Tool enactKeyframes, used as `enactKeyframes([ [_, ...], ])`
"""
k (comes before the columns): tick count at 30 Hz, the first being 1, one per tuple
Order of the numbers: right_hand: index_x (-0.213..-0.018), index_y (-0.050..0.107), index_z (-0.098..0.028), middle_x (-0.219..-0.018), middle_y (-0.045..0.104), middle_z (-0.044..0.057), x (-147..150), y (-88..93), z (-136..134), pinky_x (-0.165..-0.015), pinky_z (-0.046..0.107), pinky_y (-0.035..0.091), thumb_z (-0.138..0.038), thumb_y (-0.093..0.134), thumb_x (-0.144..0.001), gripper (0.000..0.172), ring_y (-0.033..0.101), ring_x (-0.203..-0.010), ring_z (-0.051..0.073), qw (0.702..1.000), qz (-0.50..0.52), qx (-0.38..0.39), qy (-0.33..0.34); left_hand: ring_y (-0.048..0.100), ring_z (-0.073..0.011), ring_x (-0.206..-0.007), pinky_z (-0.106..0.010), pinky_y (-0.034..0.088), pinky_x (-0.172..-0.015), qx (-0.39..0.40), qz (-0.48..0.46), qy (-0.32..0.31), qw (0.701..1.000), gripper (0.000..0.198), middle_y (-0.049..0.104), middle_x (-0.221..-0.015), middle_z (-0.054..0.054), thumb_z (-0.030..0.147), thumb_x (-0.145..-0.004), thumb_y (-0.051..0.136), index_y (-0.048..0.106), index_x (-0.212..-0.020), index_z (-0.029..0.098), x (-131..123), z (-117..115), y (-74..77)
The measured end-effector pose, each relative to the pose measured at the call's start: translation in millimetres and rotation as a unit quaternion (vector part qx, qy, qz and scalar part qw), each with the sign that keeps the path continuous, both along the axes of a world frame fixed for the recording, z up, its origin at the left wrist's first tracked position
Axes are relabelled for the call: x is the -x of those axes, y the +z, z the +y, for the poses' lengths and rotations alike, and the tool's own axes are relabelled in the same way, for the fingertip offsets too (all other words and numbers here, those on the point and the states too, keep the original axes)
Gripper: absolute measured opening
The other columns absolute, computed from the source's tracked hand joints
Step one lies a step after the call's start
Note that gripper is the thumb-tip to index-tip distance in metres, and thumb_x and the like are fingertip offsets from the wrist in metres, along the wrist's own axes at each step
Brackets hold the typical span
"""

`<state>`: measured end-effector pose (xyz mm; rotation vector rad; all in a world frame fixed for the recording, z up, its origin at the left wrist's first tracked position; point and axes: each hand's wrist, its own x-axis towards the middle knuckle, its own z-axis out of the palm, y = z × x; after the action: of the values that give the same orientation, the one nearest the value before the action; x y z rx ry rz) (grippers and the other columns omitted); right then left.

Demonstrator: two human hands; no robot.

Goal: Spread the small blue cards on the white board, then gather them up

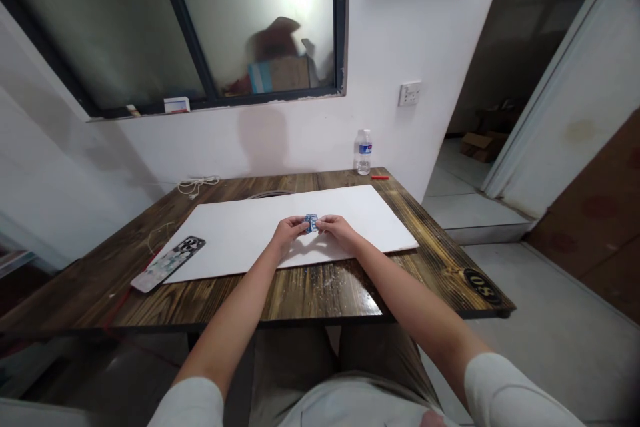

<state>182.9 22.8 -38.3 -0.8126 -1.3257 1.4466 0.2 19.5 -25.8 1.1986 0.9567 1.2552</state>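
Spreading widest is the table [320,293], the board [240,230] upon it; the phone [170,263] lies left of the left hand [288,229]. That hand and the right hand [339,227] pinch the blue piece [311,222] between them, over the board. Handling it seems the present step; a next move would call for light, matched grips.

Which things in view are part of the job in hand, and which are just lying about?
In use, apparently:
- small blue-and-white piece, held between left hand and right hand
- white board beneath

Seemingly just lying about:
- phone
- water bottle
- red stick-like item
- white cable
- small box on the sill
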Motion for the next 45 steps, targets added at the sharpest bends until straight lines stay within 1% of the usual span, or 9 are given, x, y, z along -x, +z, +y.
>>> enactKeyframes([
  [10,-0.067,0.064,-0.018,-0.057,0.060,-0.002,7.9,0.4,1.0,-0.059,0.026,0.032,-0.051,0.086,-0.052,0.042,0.049,-0.055,0.011,0.994,0.086,0.045,0.039,0.066,-0.0165,-0.066,-0.030,0.052,-0.067,0.013,-0.030,-0.001,0.999,0.049,0.074,-0.076,-0.008,0.035,-0.042,0.094,0.076,-0.081,0.012,1.1,1.6,4.2],
  [14,-0.066,0.064,-0.018,-0.056,0.059,-0.002,10.1,1.1,0.4,-0.058,0.026,0.033,-0.051,0.087,-0.049,0.043,0.049,-0.055,0.010,0.992,0.103,0.056,0.038,0.065,-0.0156,-0.063,-0.028,0.051,-0.063,0.010,-0.038,-0.003,0.999,0.047,0.074,-0.073,-0.007,0.034,-0.041,0.094,0.076,-0.079,0.012,1.5,2.0,6.2],
  [17,-0.072,0.067,-0.018,-0.062,0.062,-0.001,10.6,2.3,-1.8,-0.059,0.026,0.035,-0.049,0.088,-0.049,0.044,0.052,-0.058,0.011,0.990,0.117,0.070,0.034,0.064,-0.0151,-0.062,-0.027,0.050,-0.062,0.007,-0.042,-0.004,0.999,0.046,0.073,-0.071,-0.006,0.033,-0.041,0.094,0.075,-0.078,0.012,1.6,2.9,7.1],
  [20,-0.078,0.069,-0.018,-0.069,0.065,0.001,10.6,2.9,-4.1,-0.062,0.027,0.037,-0.048,0.087,-0.052,0.044,0.054,-0.061,0.011,0.989,0.126,0.074,0.034,0.062,-0.0141,-0.060,-0.027,0.049,-0.061,-0.003,-0.036,-0.014,0.999,0.045,0.072,-0.070,-0.005,0.033,-0.042,0.094,0.075,-0.077,0.012,1.4,4.7,7.4],
  [30,-0.075,0.066,-0.018,-0.066,0.064,0.000,11.2,1.6,-9.7,-0.062,0.026,0.040,-0.050,0.087,-0.051,0.045,0.056,-0.061,0.012,0.985,0.144,0.095,0.015,0.059,-0.0135,-0.059,-0.027,0.046,-0.060,-0.035,0.020,-0.056,0.998,0.042,0.071,-0.070,-0.006,0.039,-0.048,0.092,0.075,-0.075,0.013,1.7,8.9,14.0],
  [33,-0.074,0.065,-0.019,-0.067,0.065,0.002,12.2,0.4,-9.5,-0.063,0.028,0.043,-0.053,0.085,-0.050,0.046,0.058,-0.061,0.014,0.988,0.127,0.085,-0.004,0.058,-0.0137,-0.058,-0.027,0.045,-0.059,-0.042,0.051,-0.055,0.996,0.043,0.071,-0.069,-0.006,0.042,-0.047,0.091,0.075,-0.076,0.013,3.6,13.3,11.7],
  [35,-0.073,0.065,-0.019,-0.068,0.066,0.003,12.9,-0.8,-7.3,-0.064,0.029,0.045,-0.055,0.083,-0.051,0.046,0.059,-0.062,0.016,0.993,0.098,0.060,-0.035,0.057,-0.0131,-0.056,-0.027,0.044,-0.057,-0.049,0.071,-0.040,0.995,0.043,0.070,-0.065,-0.005,0.043,-0.047,0.090,0.075,-0.075,0.014,4.1,16.0,8.7],
  [40,-0.071,0.064,-0.019,-0.072,0.070,0.005,11.2,-1.4,-0.7,-0.067,0.031,0.048,-0.055,0.073,-0.061,0.038,0.065,-0.065,0.019,0.992,-0.024,-0.029,-0.119,0.056,-0.0127,-0.054,-0.026,0.044,-0.054,-0.064,0.093,0.026,0.993,0.039,0.069,-0.062,-0.004,0.040,-0.047,0.089,0.073,-0.072,0.014,-1.5,13.9,3.5],
  [45,-0.070,0.061,-0.020,-0.068,0.068,0.003,5.3,2.9,-2.1,-0.067,0.030,0.047,-0.047,0.063,-0.073,0.027,0.065,-0.066,0.020,0.974,-0.091,-0.072,-0.194,0.055,-0.0130,-0.052,-0.026,0.043,-0.052,-0.074,0.107,0.100,0.986,0.036,0.067,-0.060,-0.003,0.038,-0.050,0.087,0.073,-0.075,0.014,-5.9,7.6,2.7],
])
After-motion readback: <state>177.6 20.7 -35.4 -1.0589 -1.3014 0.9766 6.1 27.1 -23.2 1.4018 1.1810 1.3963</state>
